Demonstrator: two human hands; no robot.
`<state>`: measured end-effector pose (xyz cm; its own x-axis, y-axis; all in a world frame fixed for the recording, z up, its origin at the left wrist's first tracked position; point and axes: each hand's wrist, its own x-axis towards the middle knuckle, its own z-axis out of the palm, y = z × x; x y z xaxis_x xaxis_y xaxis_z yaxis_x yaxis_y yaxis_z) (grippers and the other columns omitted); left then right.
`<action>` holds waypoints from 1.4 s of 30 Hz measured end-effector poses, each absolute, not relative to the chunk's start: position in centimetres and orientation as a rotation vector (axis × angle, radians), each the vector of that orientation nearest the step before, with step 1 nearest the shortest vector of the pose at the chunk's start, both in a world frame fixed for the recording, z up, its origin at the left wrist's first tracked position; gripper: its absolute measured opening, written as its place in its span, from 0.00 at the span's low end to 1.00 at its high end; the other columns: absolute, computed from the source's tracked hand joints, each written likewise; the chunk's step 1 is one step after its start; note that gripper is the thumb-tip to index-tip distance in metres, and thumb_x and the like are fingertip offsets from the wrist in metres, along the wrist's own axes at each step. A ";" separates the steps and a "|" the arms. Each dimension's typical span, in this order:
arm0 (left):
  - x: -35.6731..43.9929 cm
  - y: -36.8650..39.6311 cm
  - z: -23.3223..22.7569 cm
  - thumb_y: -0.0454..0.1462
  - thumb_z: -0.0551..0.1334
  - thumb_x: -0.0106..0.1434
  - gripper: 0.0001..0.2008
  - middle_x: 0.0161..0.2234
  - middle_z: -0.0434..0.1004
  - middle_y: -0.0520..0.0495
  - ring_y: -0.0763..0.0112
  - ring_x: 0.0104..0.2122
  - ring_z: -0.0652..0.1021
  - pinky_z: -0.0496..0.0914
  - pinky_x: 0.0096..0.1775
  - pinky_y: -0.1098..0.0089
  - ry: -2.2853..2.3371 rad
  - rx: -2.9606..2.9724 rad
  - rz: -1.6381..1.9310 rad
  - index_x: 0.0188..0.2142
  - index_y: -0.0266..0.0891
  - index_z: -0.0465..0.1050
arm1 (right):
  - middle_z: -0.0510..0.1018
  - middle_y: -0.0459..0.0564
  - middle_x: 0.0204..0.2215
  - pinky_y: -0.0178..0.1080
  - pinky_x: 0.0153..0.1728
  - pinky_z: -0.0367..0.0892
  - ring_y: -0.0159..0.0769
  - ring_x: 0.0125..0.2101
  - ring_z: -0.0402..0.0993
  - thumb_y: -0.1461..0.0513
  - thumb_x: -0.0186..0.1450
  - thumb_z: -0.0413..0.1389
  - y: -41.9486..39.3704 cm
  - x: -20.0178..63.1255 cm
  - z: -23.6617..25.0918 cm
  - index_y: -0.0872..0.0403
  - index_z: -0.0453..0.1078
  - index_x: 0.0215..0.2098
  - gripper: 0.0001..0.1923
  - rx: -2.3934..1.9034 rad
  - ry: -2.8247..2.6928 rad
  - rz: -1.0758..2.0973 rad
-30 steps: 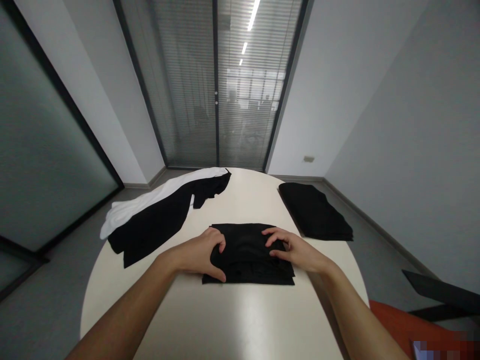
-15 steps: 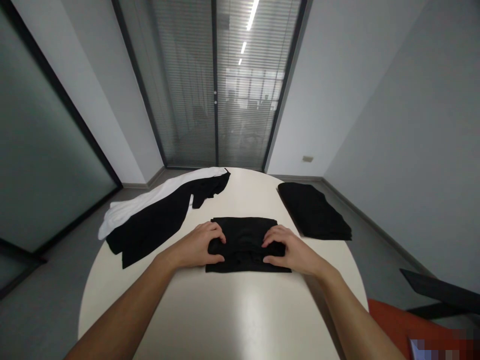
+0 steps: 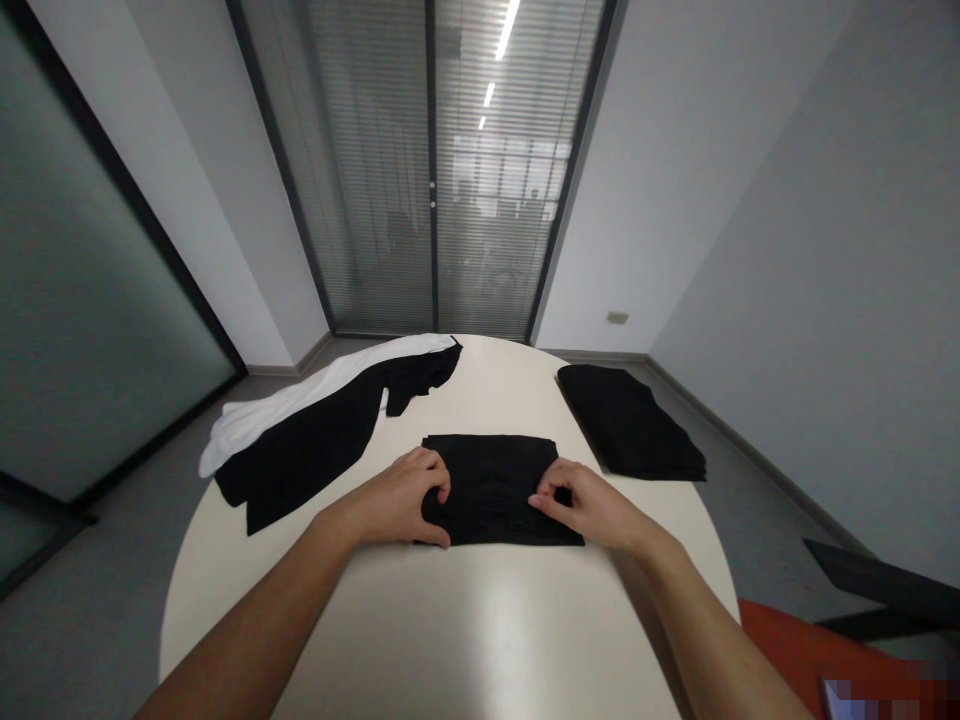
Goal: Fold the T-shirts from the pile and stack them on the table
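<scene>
Black cloth, a folded garment point(image 3: 495, 485), lies flat in the middle of the round white table point(image 3: 465, 640), its near edge straight and parallel to the person. The left hand point(image 3: 397, 505) grips the left end of it, thumb under the near edge and fingers curled over the top. The right hand point(image 3: 589, 505) pinches the right end, with thumb and fingertips pressed together on a fold of the cloth.

Between the garment and the near rim of the table the surface is bare, and there is also bare surface behind it toward the far rim. To the left, well apart, a loose black shirt point(image 3: 315, 445) lies spread over a white shirt point(image 3: 300, 400), both hanging partly over the table edge. To the right, near the rim, sits a stack of folded black clothes point(image 3: 630, 420), close to the garment but not touching it.
</scene>
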<state>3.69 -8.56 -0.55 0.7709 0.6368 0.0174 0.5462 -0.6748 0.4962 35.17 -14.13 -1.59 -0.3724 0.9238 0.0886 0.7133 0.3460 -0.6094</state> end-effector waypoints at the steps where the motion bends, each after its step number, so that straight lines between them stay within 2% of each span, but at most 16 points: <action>1: 3.7 -8.5 -0.5 0.46 0.76 0.50 0.19 0.43 0.70 0.48 0.57 0.49 0.69 0.66 0.50 0.62 0.883 2.502 0.263 0.34 0.43 0.71 | 0.76 0.47 0.27 0.40 0.36 0.65 0.39 0.34 0.72 0.50 0.65 0.60 -14.1 35.2 -1.6 0.51 0.75 0.31 0.13 -1.444 -2.197 0.667; 7: 3.7 -8.2 -0.9 0.41 0.73 0.56 0.12 0.45 0.70 0.49 0.60 0.50 0.69 0.65 0.50 0.64 0.816 2.467 0.260 0.31 0.42 0.71 | 0.76 0.47 0.32 0.42 0.42 0.64 0.40 0.37 0.71 0.50 0.56 0.69 -14.1 35.2 -1.7 0.49 0.75 0.38 0.17 -1.436 -2.346 0.521; 12: 4.0 -8.5 -0.9 0.41 0.73 0.56 0.14 0.43 0.69 0.48 0.59 0.47 0.69 0.66 0.49 0.62 0.888 2.546 0.287 0.31 0.41 0.68 | 0.75 0.50 0.41 0.44 0.46 0.65 0.43 0.44 0.71 0.51 0.59 0.67 -14.1 35.0 -1.9 0.49 0.74 0.40 0.16 -1.433 -2.357 0.406; 16: 4.7 -9.1 -0.2 0.45 0.72 0.56 0.17 0.44 0.71 0.46 0.57 0.47 0.71 0.65 0.54 0.56 0.906 2.639 0.421 0.32 0.42 0.66 | 0.75 0.54 0.46 0.50 0.53 0.63 0.47 0.49 0.70 0.51 0.63 0.64 -14.2 34.5 -1.5 0.50 0.72 0.37 0.13 -1.396 -2.318 0.303; 18: 5.4 -9.4 -0.4 0.48 0.70 0.58 0.17 0.53 0.70 0.41 0.53 0.55 0.69 0.62 0.59 0.53 0.882 2.669 0.532 0.37 0.41 0.68 | 0.74 0.56 0.51 0.53 0.57 0.61 0.48 0.54 0.69 0.51 0.66 0.61 -14.3 33.8 -1.5 0.50 0.72 0.44 0.14 -1.361 -2.292 0.263; 20: 6.1 -9.7 -1.2 0.49 0.65 0.64 0.21 0.65 0.60 0.39 0.50 0.65 0.60 0.56 0.64 0.50 0.890 2.701 0.575 0.51 0.41 0.68 | 0.69 0.58 0.60 0.56 0.62 0.56 0.50 0.61 0.63 0.50 0.68 0.57 -14.4 33.0 -1.7 0.50 0.67 0.57 0.23 -1.325 -2.299 0.253; 22: 6.5 -9.9 -2.6 0.50 0.58 0.69 0.31 0.72 0.45 0.39 0.49 0.70 0.49 0.48 0.67 0.46 0.928 2.733 0.528 0.66 0.43 0.56 | 0.59 0.58 0.68 0.59 0.67 0.47 0.52 0.68 0.52 0.47 0.68 0.57 -14.4 32.1 -2.2 0.50 0.56 0.68 0.35 -1.307 -2.354 0.283; 23: 6.6 -9.9 -3.3 0.51 0.56 0.70 0.34 0.73 0.40 0.40 0.49 0.71 0.45 0.46 0.67 0.44 0.950 2.739 0.476 0.70 0.46 0.48 | 0.55 0.58 0.70 0.60 0.68 0.43 0.53 0.70 0.47 0.45 0.67 0.56 -14.4 31.7 -2.6 0.49 0.51 0.71 0.40 -1.320 -2.386 0.309; 25: 6.6 -9.7 -4.6 0.53 0.54 0.71 0.36 0.74 0.37 0.41 0.46 0.71 0.42 0.44 0.66 0.41 0.970 2.734 0.348 0.72 0.50 0.41 | 0.50 0.56 0.72 0.63 0.68 0.38 0.56 0.71 0.39 0.42 0.66 0.55 -14.3 31.2 -3.3 0.47 0.44 0.74 0.45 -1.387 -2.426 0.367; 29: 6.2 -9.6 -5.2 0.54 0.53 0.71 0.32 0.74 0.37 0.44 0.41 0.71 0.41 0.43 0.64 0.36 0.978 2.685 0.218 0.71 0.57 0.47 | 0.44 0.53 0.73 0.66 0.67 0.37 0.58 0.71 0.33 0.38 0.64 0.56 -14.0 31.5 -4.2 0.44 0.43 0.74 0.49 -1.458 -2.462 0.414; 31: 6.2 -9.8 -4.4 0.54 0.55 0.70 0.31 0.74 0.39 0.45 0.40 0.71 0.43 0.43 0.64 0.36 0.975 2.670 0.208 0.69 0.59 0.52 | 0.41 0.55 0.73 0.66 0.67 0.37 0.59 0.71 0.34 0.36 0.59 0.59 -13.6 32.0 -4.3 0.44 0.41 0.74 0.54 -1.412 -2.493 0.406; 33: 6.3 -10.2 -3.3 0.55 0.55 0.69 0.29 0.72 0.46 0.44 0.40 0.70 0.48 0.44 0.65 0.37 0.974 2.662 0.232 0.68 0.58 0.58 | 0.43 0.56 0.73 0.66 0.67 0.36 0.58 0.71 0.37 0.37 0.57 0.61 -13.1 32.6 -4.2 0.45 0.41 0.74 0.57 -1.357 -2.522 0.376; 35: 6.5 -10.6 -1.9 0.56 0.55 0.69 0.27 0.68 0.60 0.43 0.44 0.67 0.58 0.45 0.65 0.39 0.954 2.656 0.297 0.64 0.55 0.66 | 0.49 0.56 0.72 0.67 0.67 0.34 0.57 0.71 0.41 0.39 0.58 0.63 -12.7 33.3 -4.1 0.43 0.48 0.73 0.51 -1.330 -2.528 0.322; 38: 6.6 -10.3 -0.5 0.50 0.51 0.73 0.20 0.48 0.79 0.44 0.56 0.52 0.75 0.53 0.63 0.45 0.890 2.643 0.378 0.52 0.50 0.78 | 0.53 0.54 0.71 0.69 0.65 0.30 0.59 0.70 0.44 0.50 0.60 0.65 -12.6 34.3 -3.6 0.41 0.60 0.68 0.40 -1.373 -2.486 0.249; 40: 6.5 -9.7 -0.5 0.46 0.50 0.74 0.20 0.39 0.79 0.45 0.60 0.43 0.77 0.62 0.58 0.51 0.928 2.640 0.429 0.46 0.45 0.80 | 0.56 0.53 0.70 0.69 0.65 0.32 0.59 0.69 0.48 0.58 0.60 0.62 -12.8 34.9 -3.2 0.42 0.65 0.65 0.34 -1.403 -2.443 0.245; 42: 6.1 -8.9 -1.1 0.44 0.53 0.73 0.17 0.45 0.78 0.42 0.58 0.48 0.75 0.66 0.56 0.53 0.992 2.654 0.506 0.50 0.43 0.78 | 0.63 0.53 0.67 0.65 0.66 0.43 0.55 0.66 0.56 0.63 0.60 0.57 -13.0 35.3 -2.8 0.45 0.69 0.62 0.31 -1.430 -2.350 0.250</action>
